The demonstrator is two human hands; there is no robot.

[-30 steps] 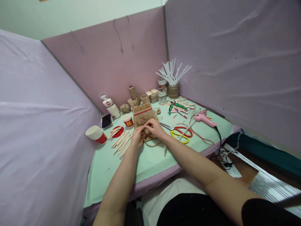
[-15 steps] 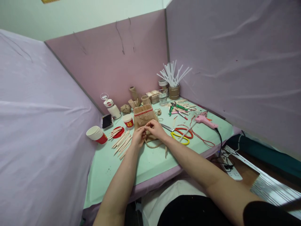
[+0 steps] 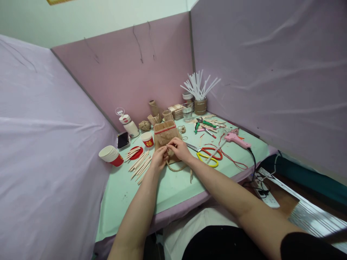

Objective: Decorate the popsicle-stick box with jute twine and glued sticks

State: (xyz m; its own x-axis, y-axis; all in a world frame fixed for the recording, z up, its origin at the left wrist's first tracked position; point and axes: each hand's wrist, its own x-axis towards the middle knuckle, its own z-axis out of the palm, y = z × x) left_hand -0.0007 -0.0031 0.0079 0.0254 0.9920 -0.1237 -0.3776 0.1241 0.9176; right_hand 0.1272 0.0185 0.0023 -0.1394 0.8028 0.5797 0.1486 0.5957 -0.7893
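Observation:
My left hand (image 3: 159, 157) and my right hand (image 3: 179, 148) meet fingertip to fingertip in front of a brown craft piece (image 3: 166, 136) with a red-trimmed upper edge. Both are closed in a pinch. A braided cord (image 3: 176, 169) comes out below my left fingers and loops on the table toward my right wrist, where its frayed end lies. Its upper part is hidden by the fingers, which seem to hold it. Just right of my right hand lie scissors (image 3: 210, 156) with red and yellow handles.
Wooden sticks (image 3: 139, 166), a red lid (image 3: 136, 153) and paper cups (image 3: 111, 156) lie left. A pink glue gun (image 3: 237, 140), red cord and green-handled pliers (image 3: 204, 123) are right. Behind stand a white bottle (image 3: 129, 126), a water cup (image 3: 187, 112) and a holder of white sticks (image 3: 200, 107).
The view has shifted very slightly. Both hands keep their pinch in the same place, with only tiny finger movement.

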